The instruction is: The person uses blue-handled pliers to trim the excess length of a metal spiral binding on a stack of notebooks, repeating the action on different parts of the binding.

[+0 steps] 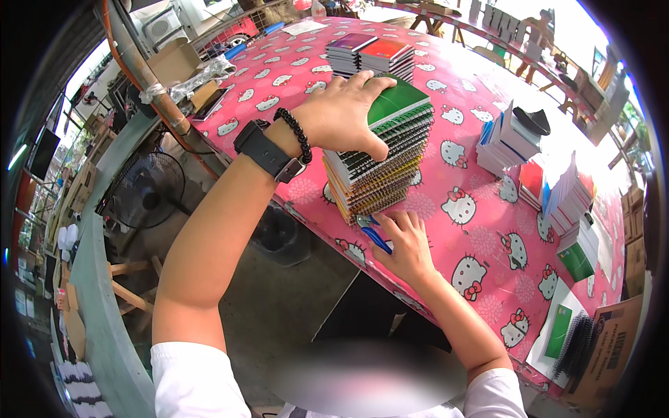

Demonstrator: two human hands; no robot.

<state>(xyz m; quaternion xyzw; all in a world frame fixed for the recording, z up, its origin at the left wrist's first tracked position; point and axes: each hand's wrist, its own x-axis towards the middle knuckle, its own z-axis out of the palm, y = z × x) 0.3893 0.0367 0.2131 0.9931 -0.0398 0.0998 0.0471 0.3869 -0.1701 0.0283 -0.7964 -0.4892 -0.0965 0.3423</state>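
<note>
A tall stack of spiral-bound notebooks [380,167], with a green cover on top, stands near the front edge of the table. My left hand [345,115] reaches over the top of it, fingers spread and thumb at the side with the wire coils. In my right hand [404,244], low by the foot of the stack, is a pair of blue-handled pliers [378,238]. Their metal head is close to the coils of the lowest notebooks; whether it touches them I cannot tell.
A pink patterned cloth [481,240] covers the table. Behind the stack sit piles of purple and red notebooks [383,52]. Bundles of loose pages [509,143] stand at the right, with black coils [573,345] and a cardboard box [610,348] nearer. A fan [146,188] stands left.
</note>
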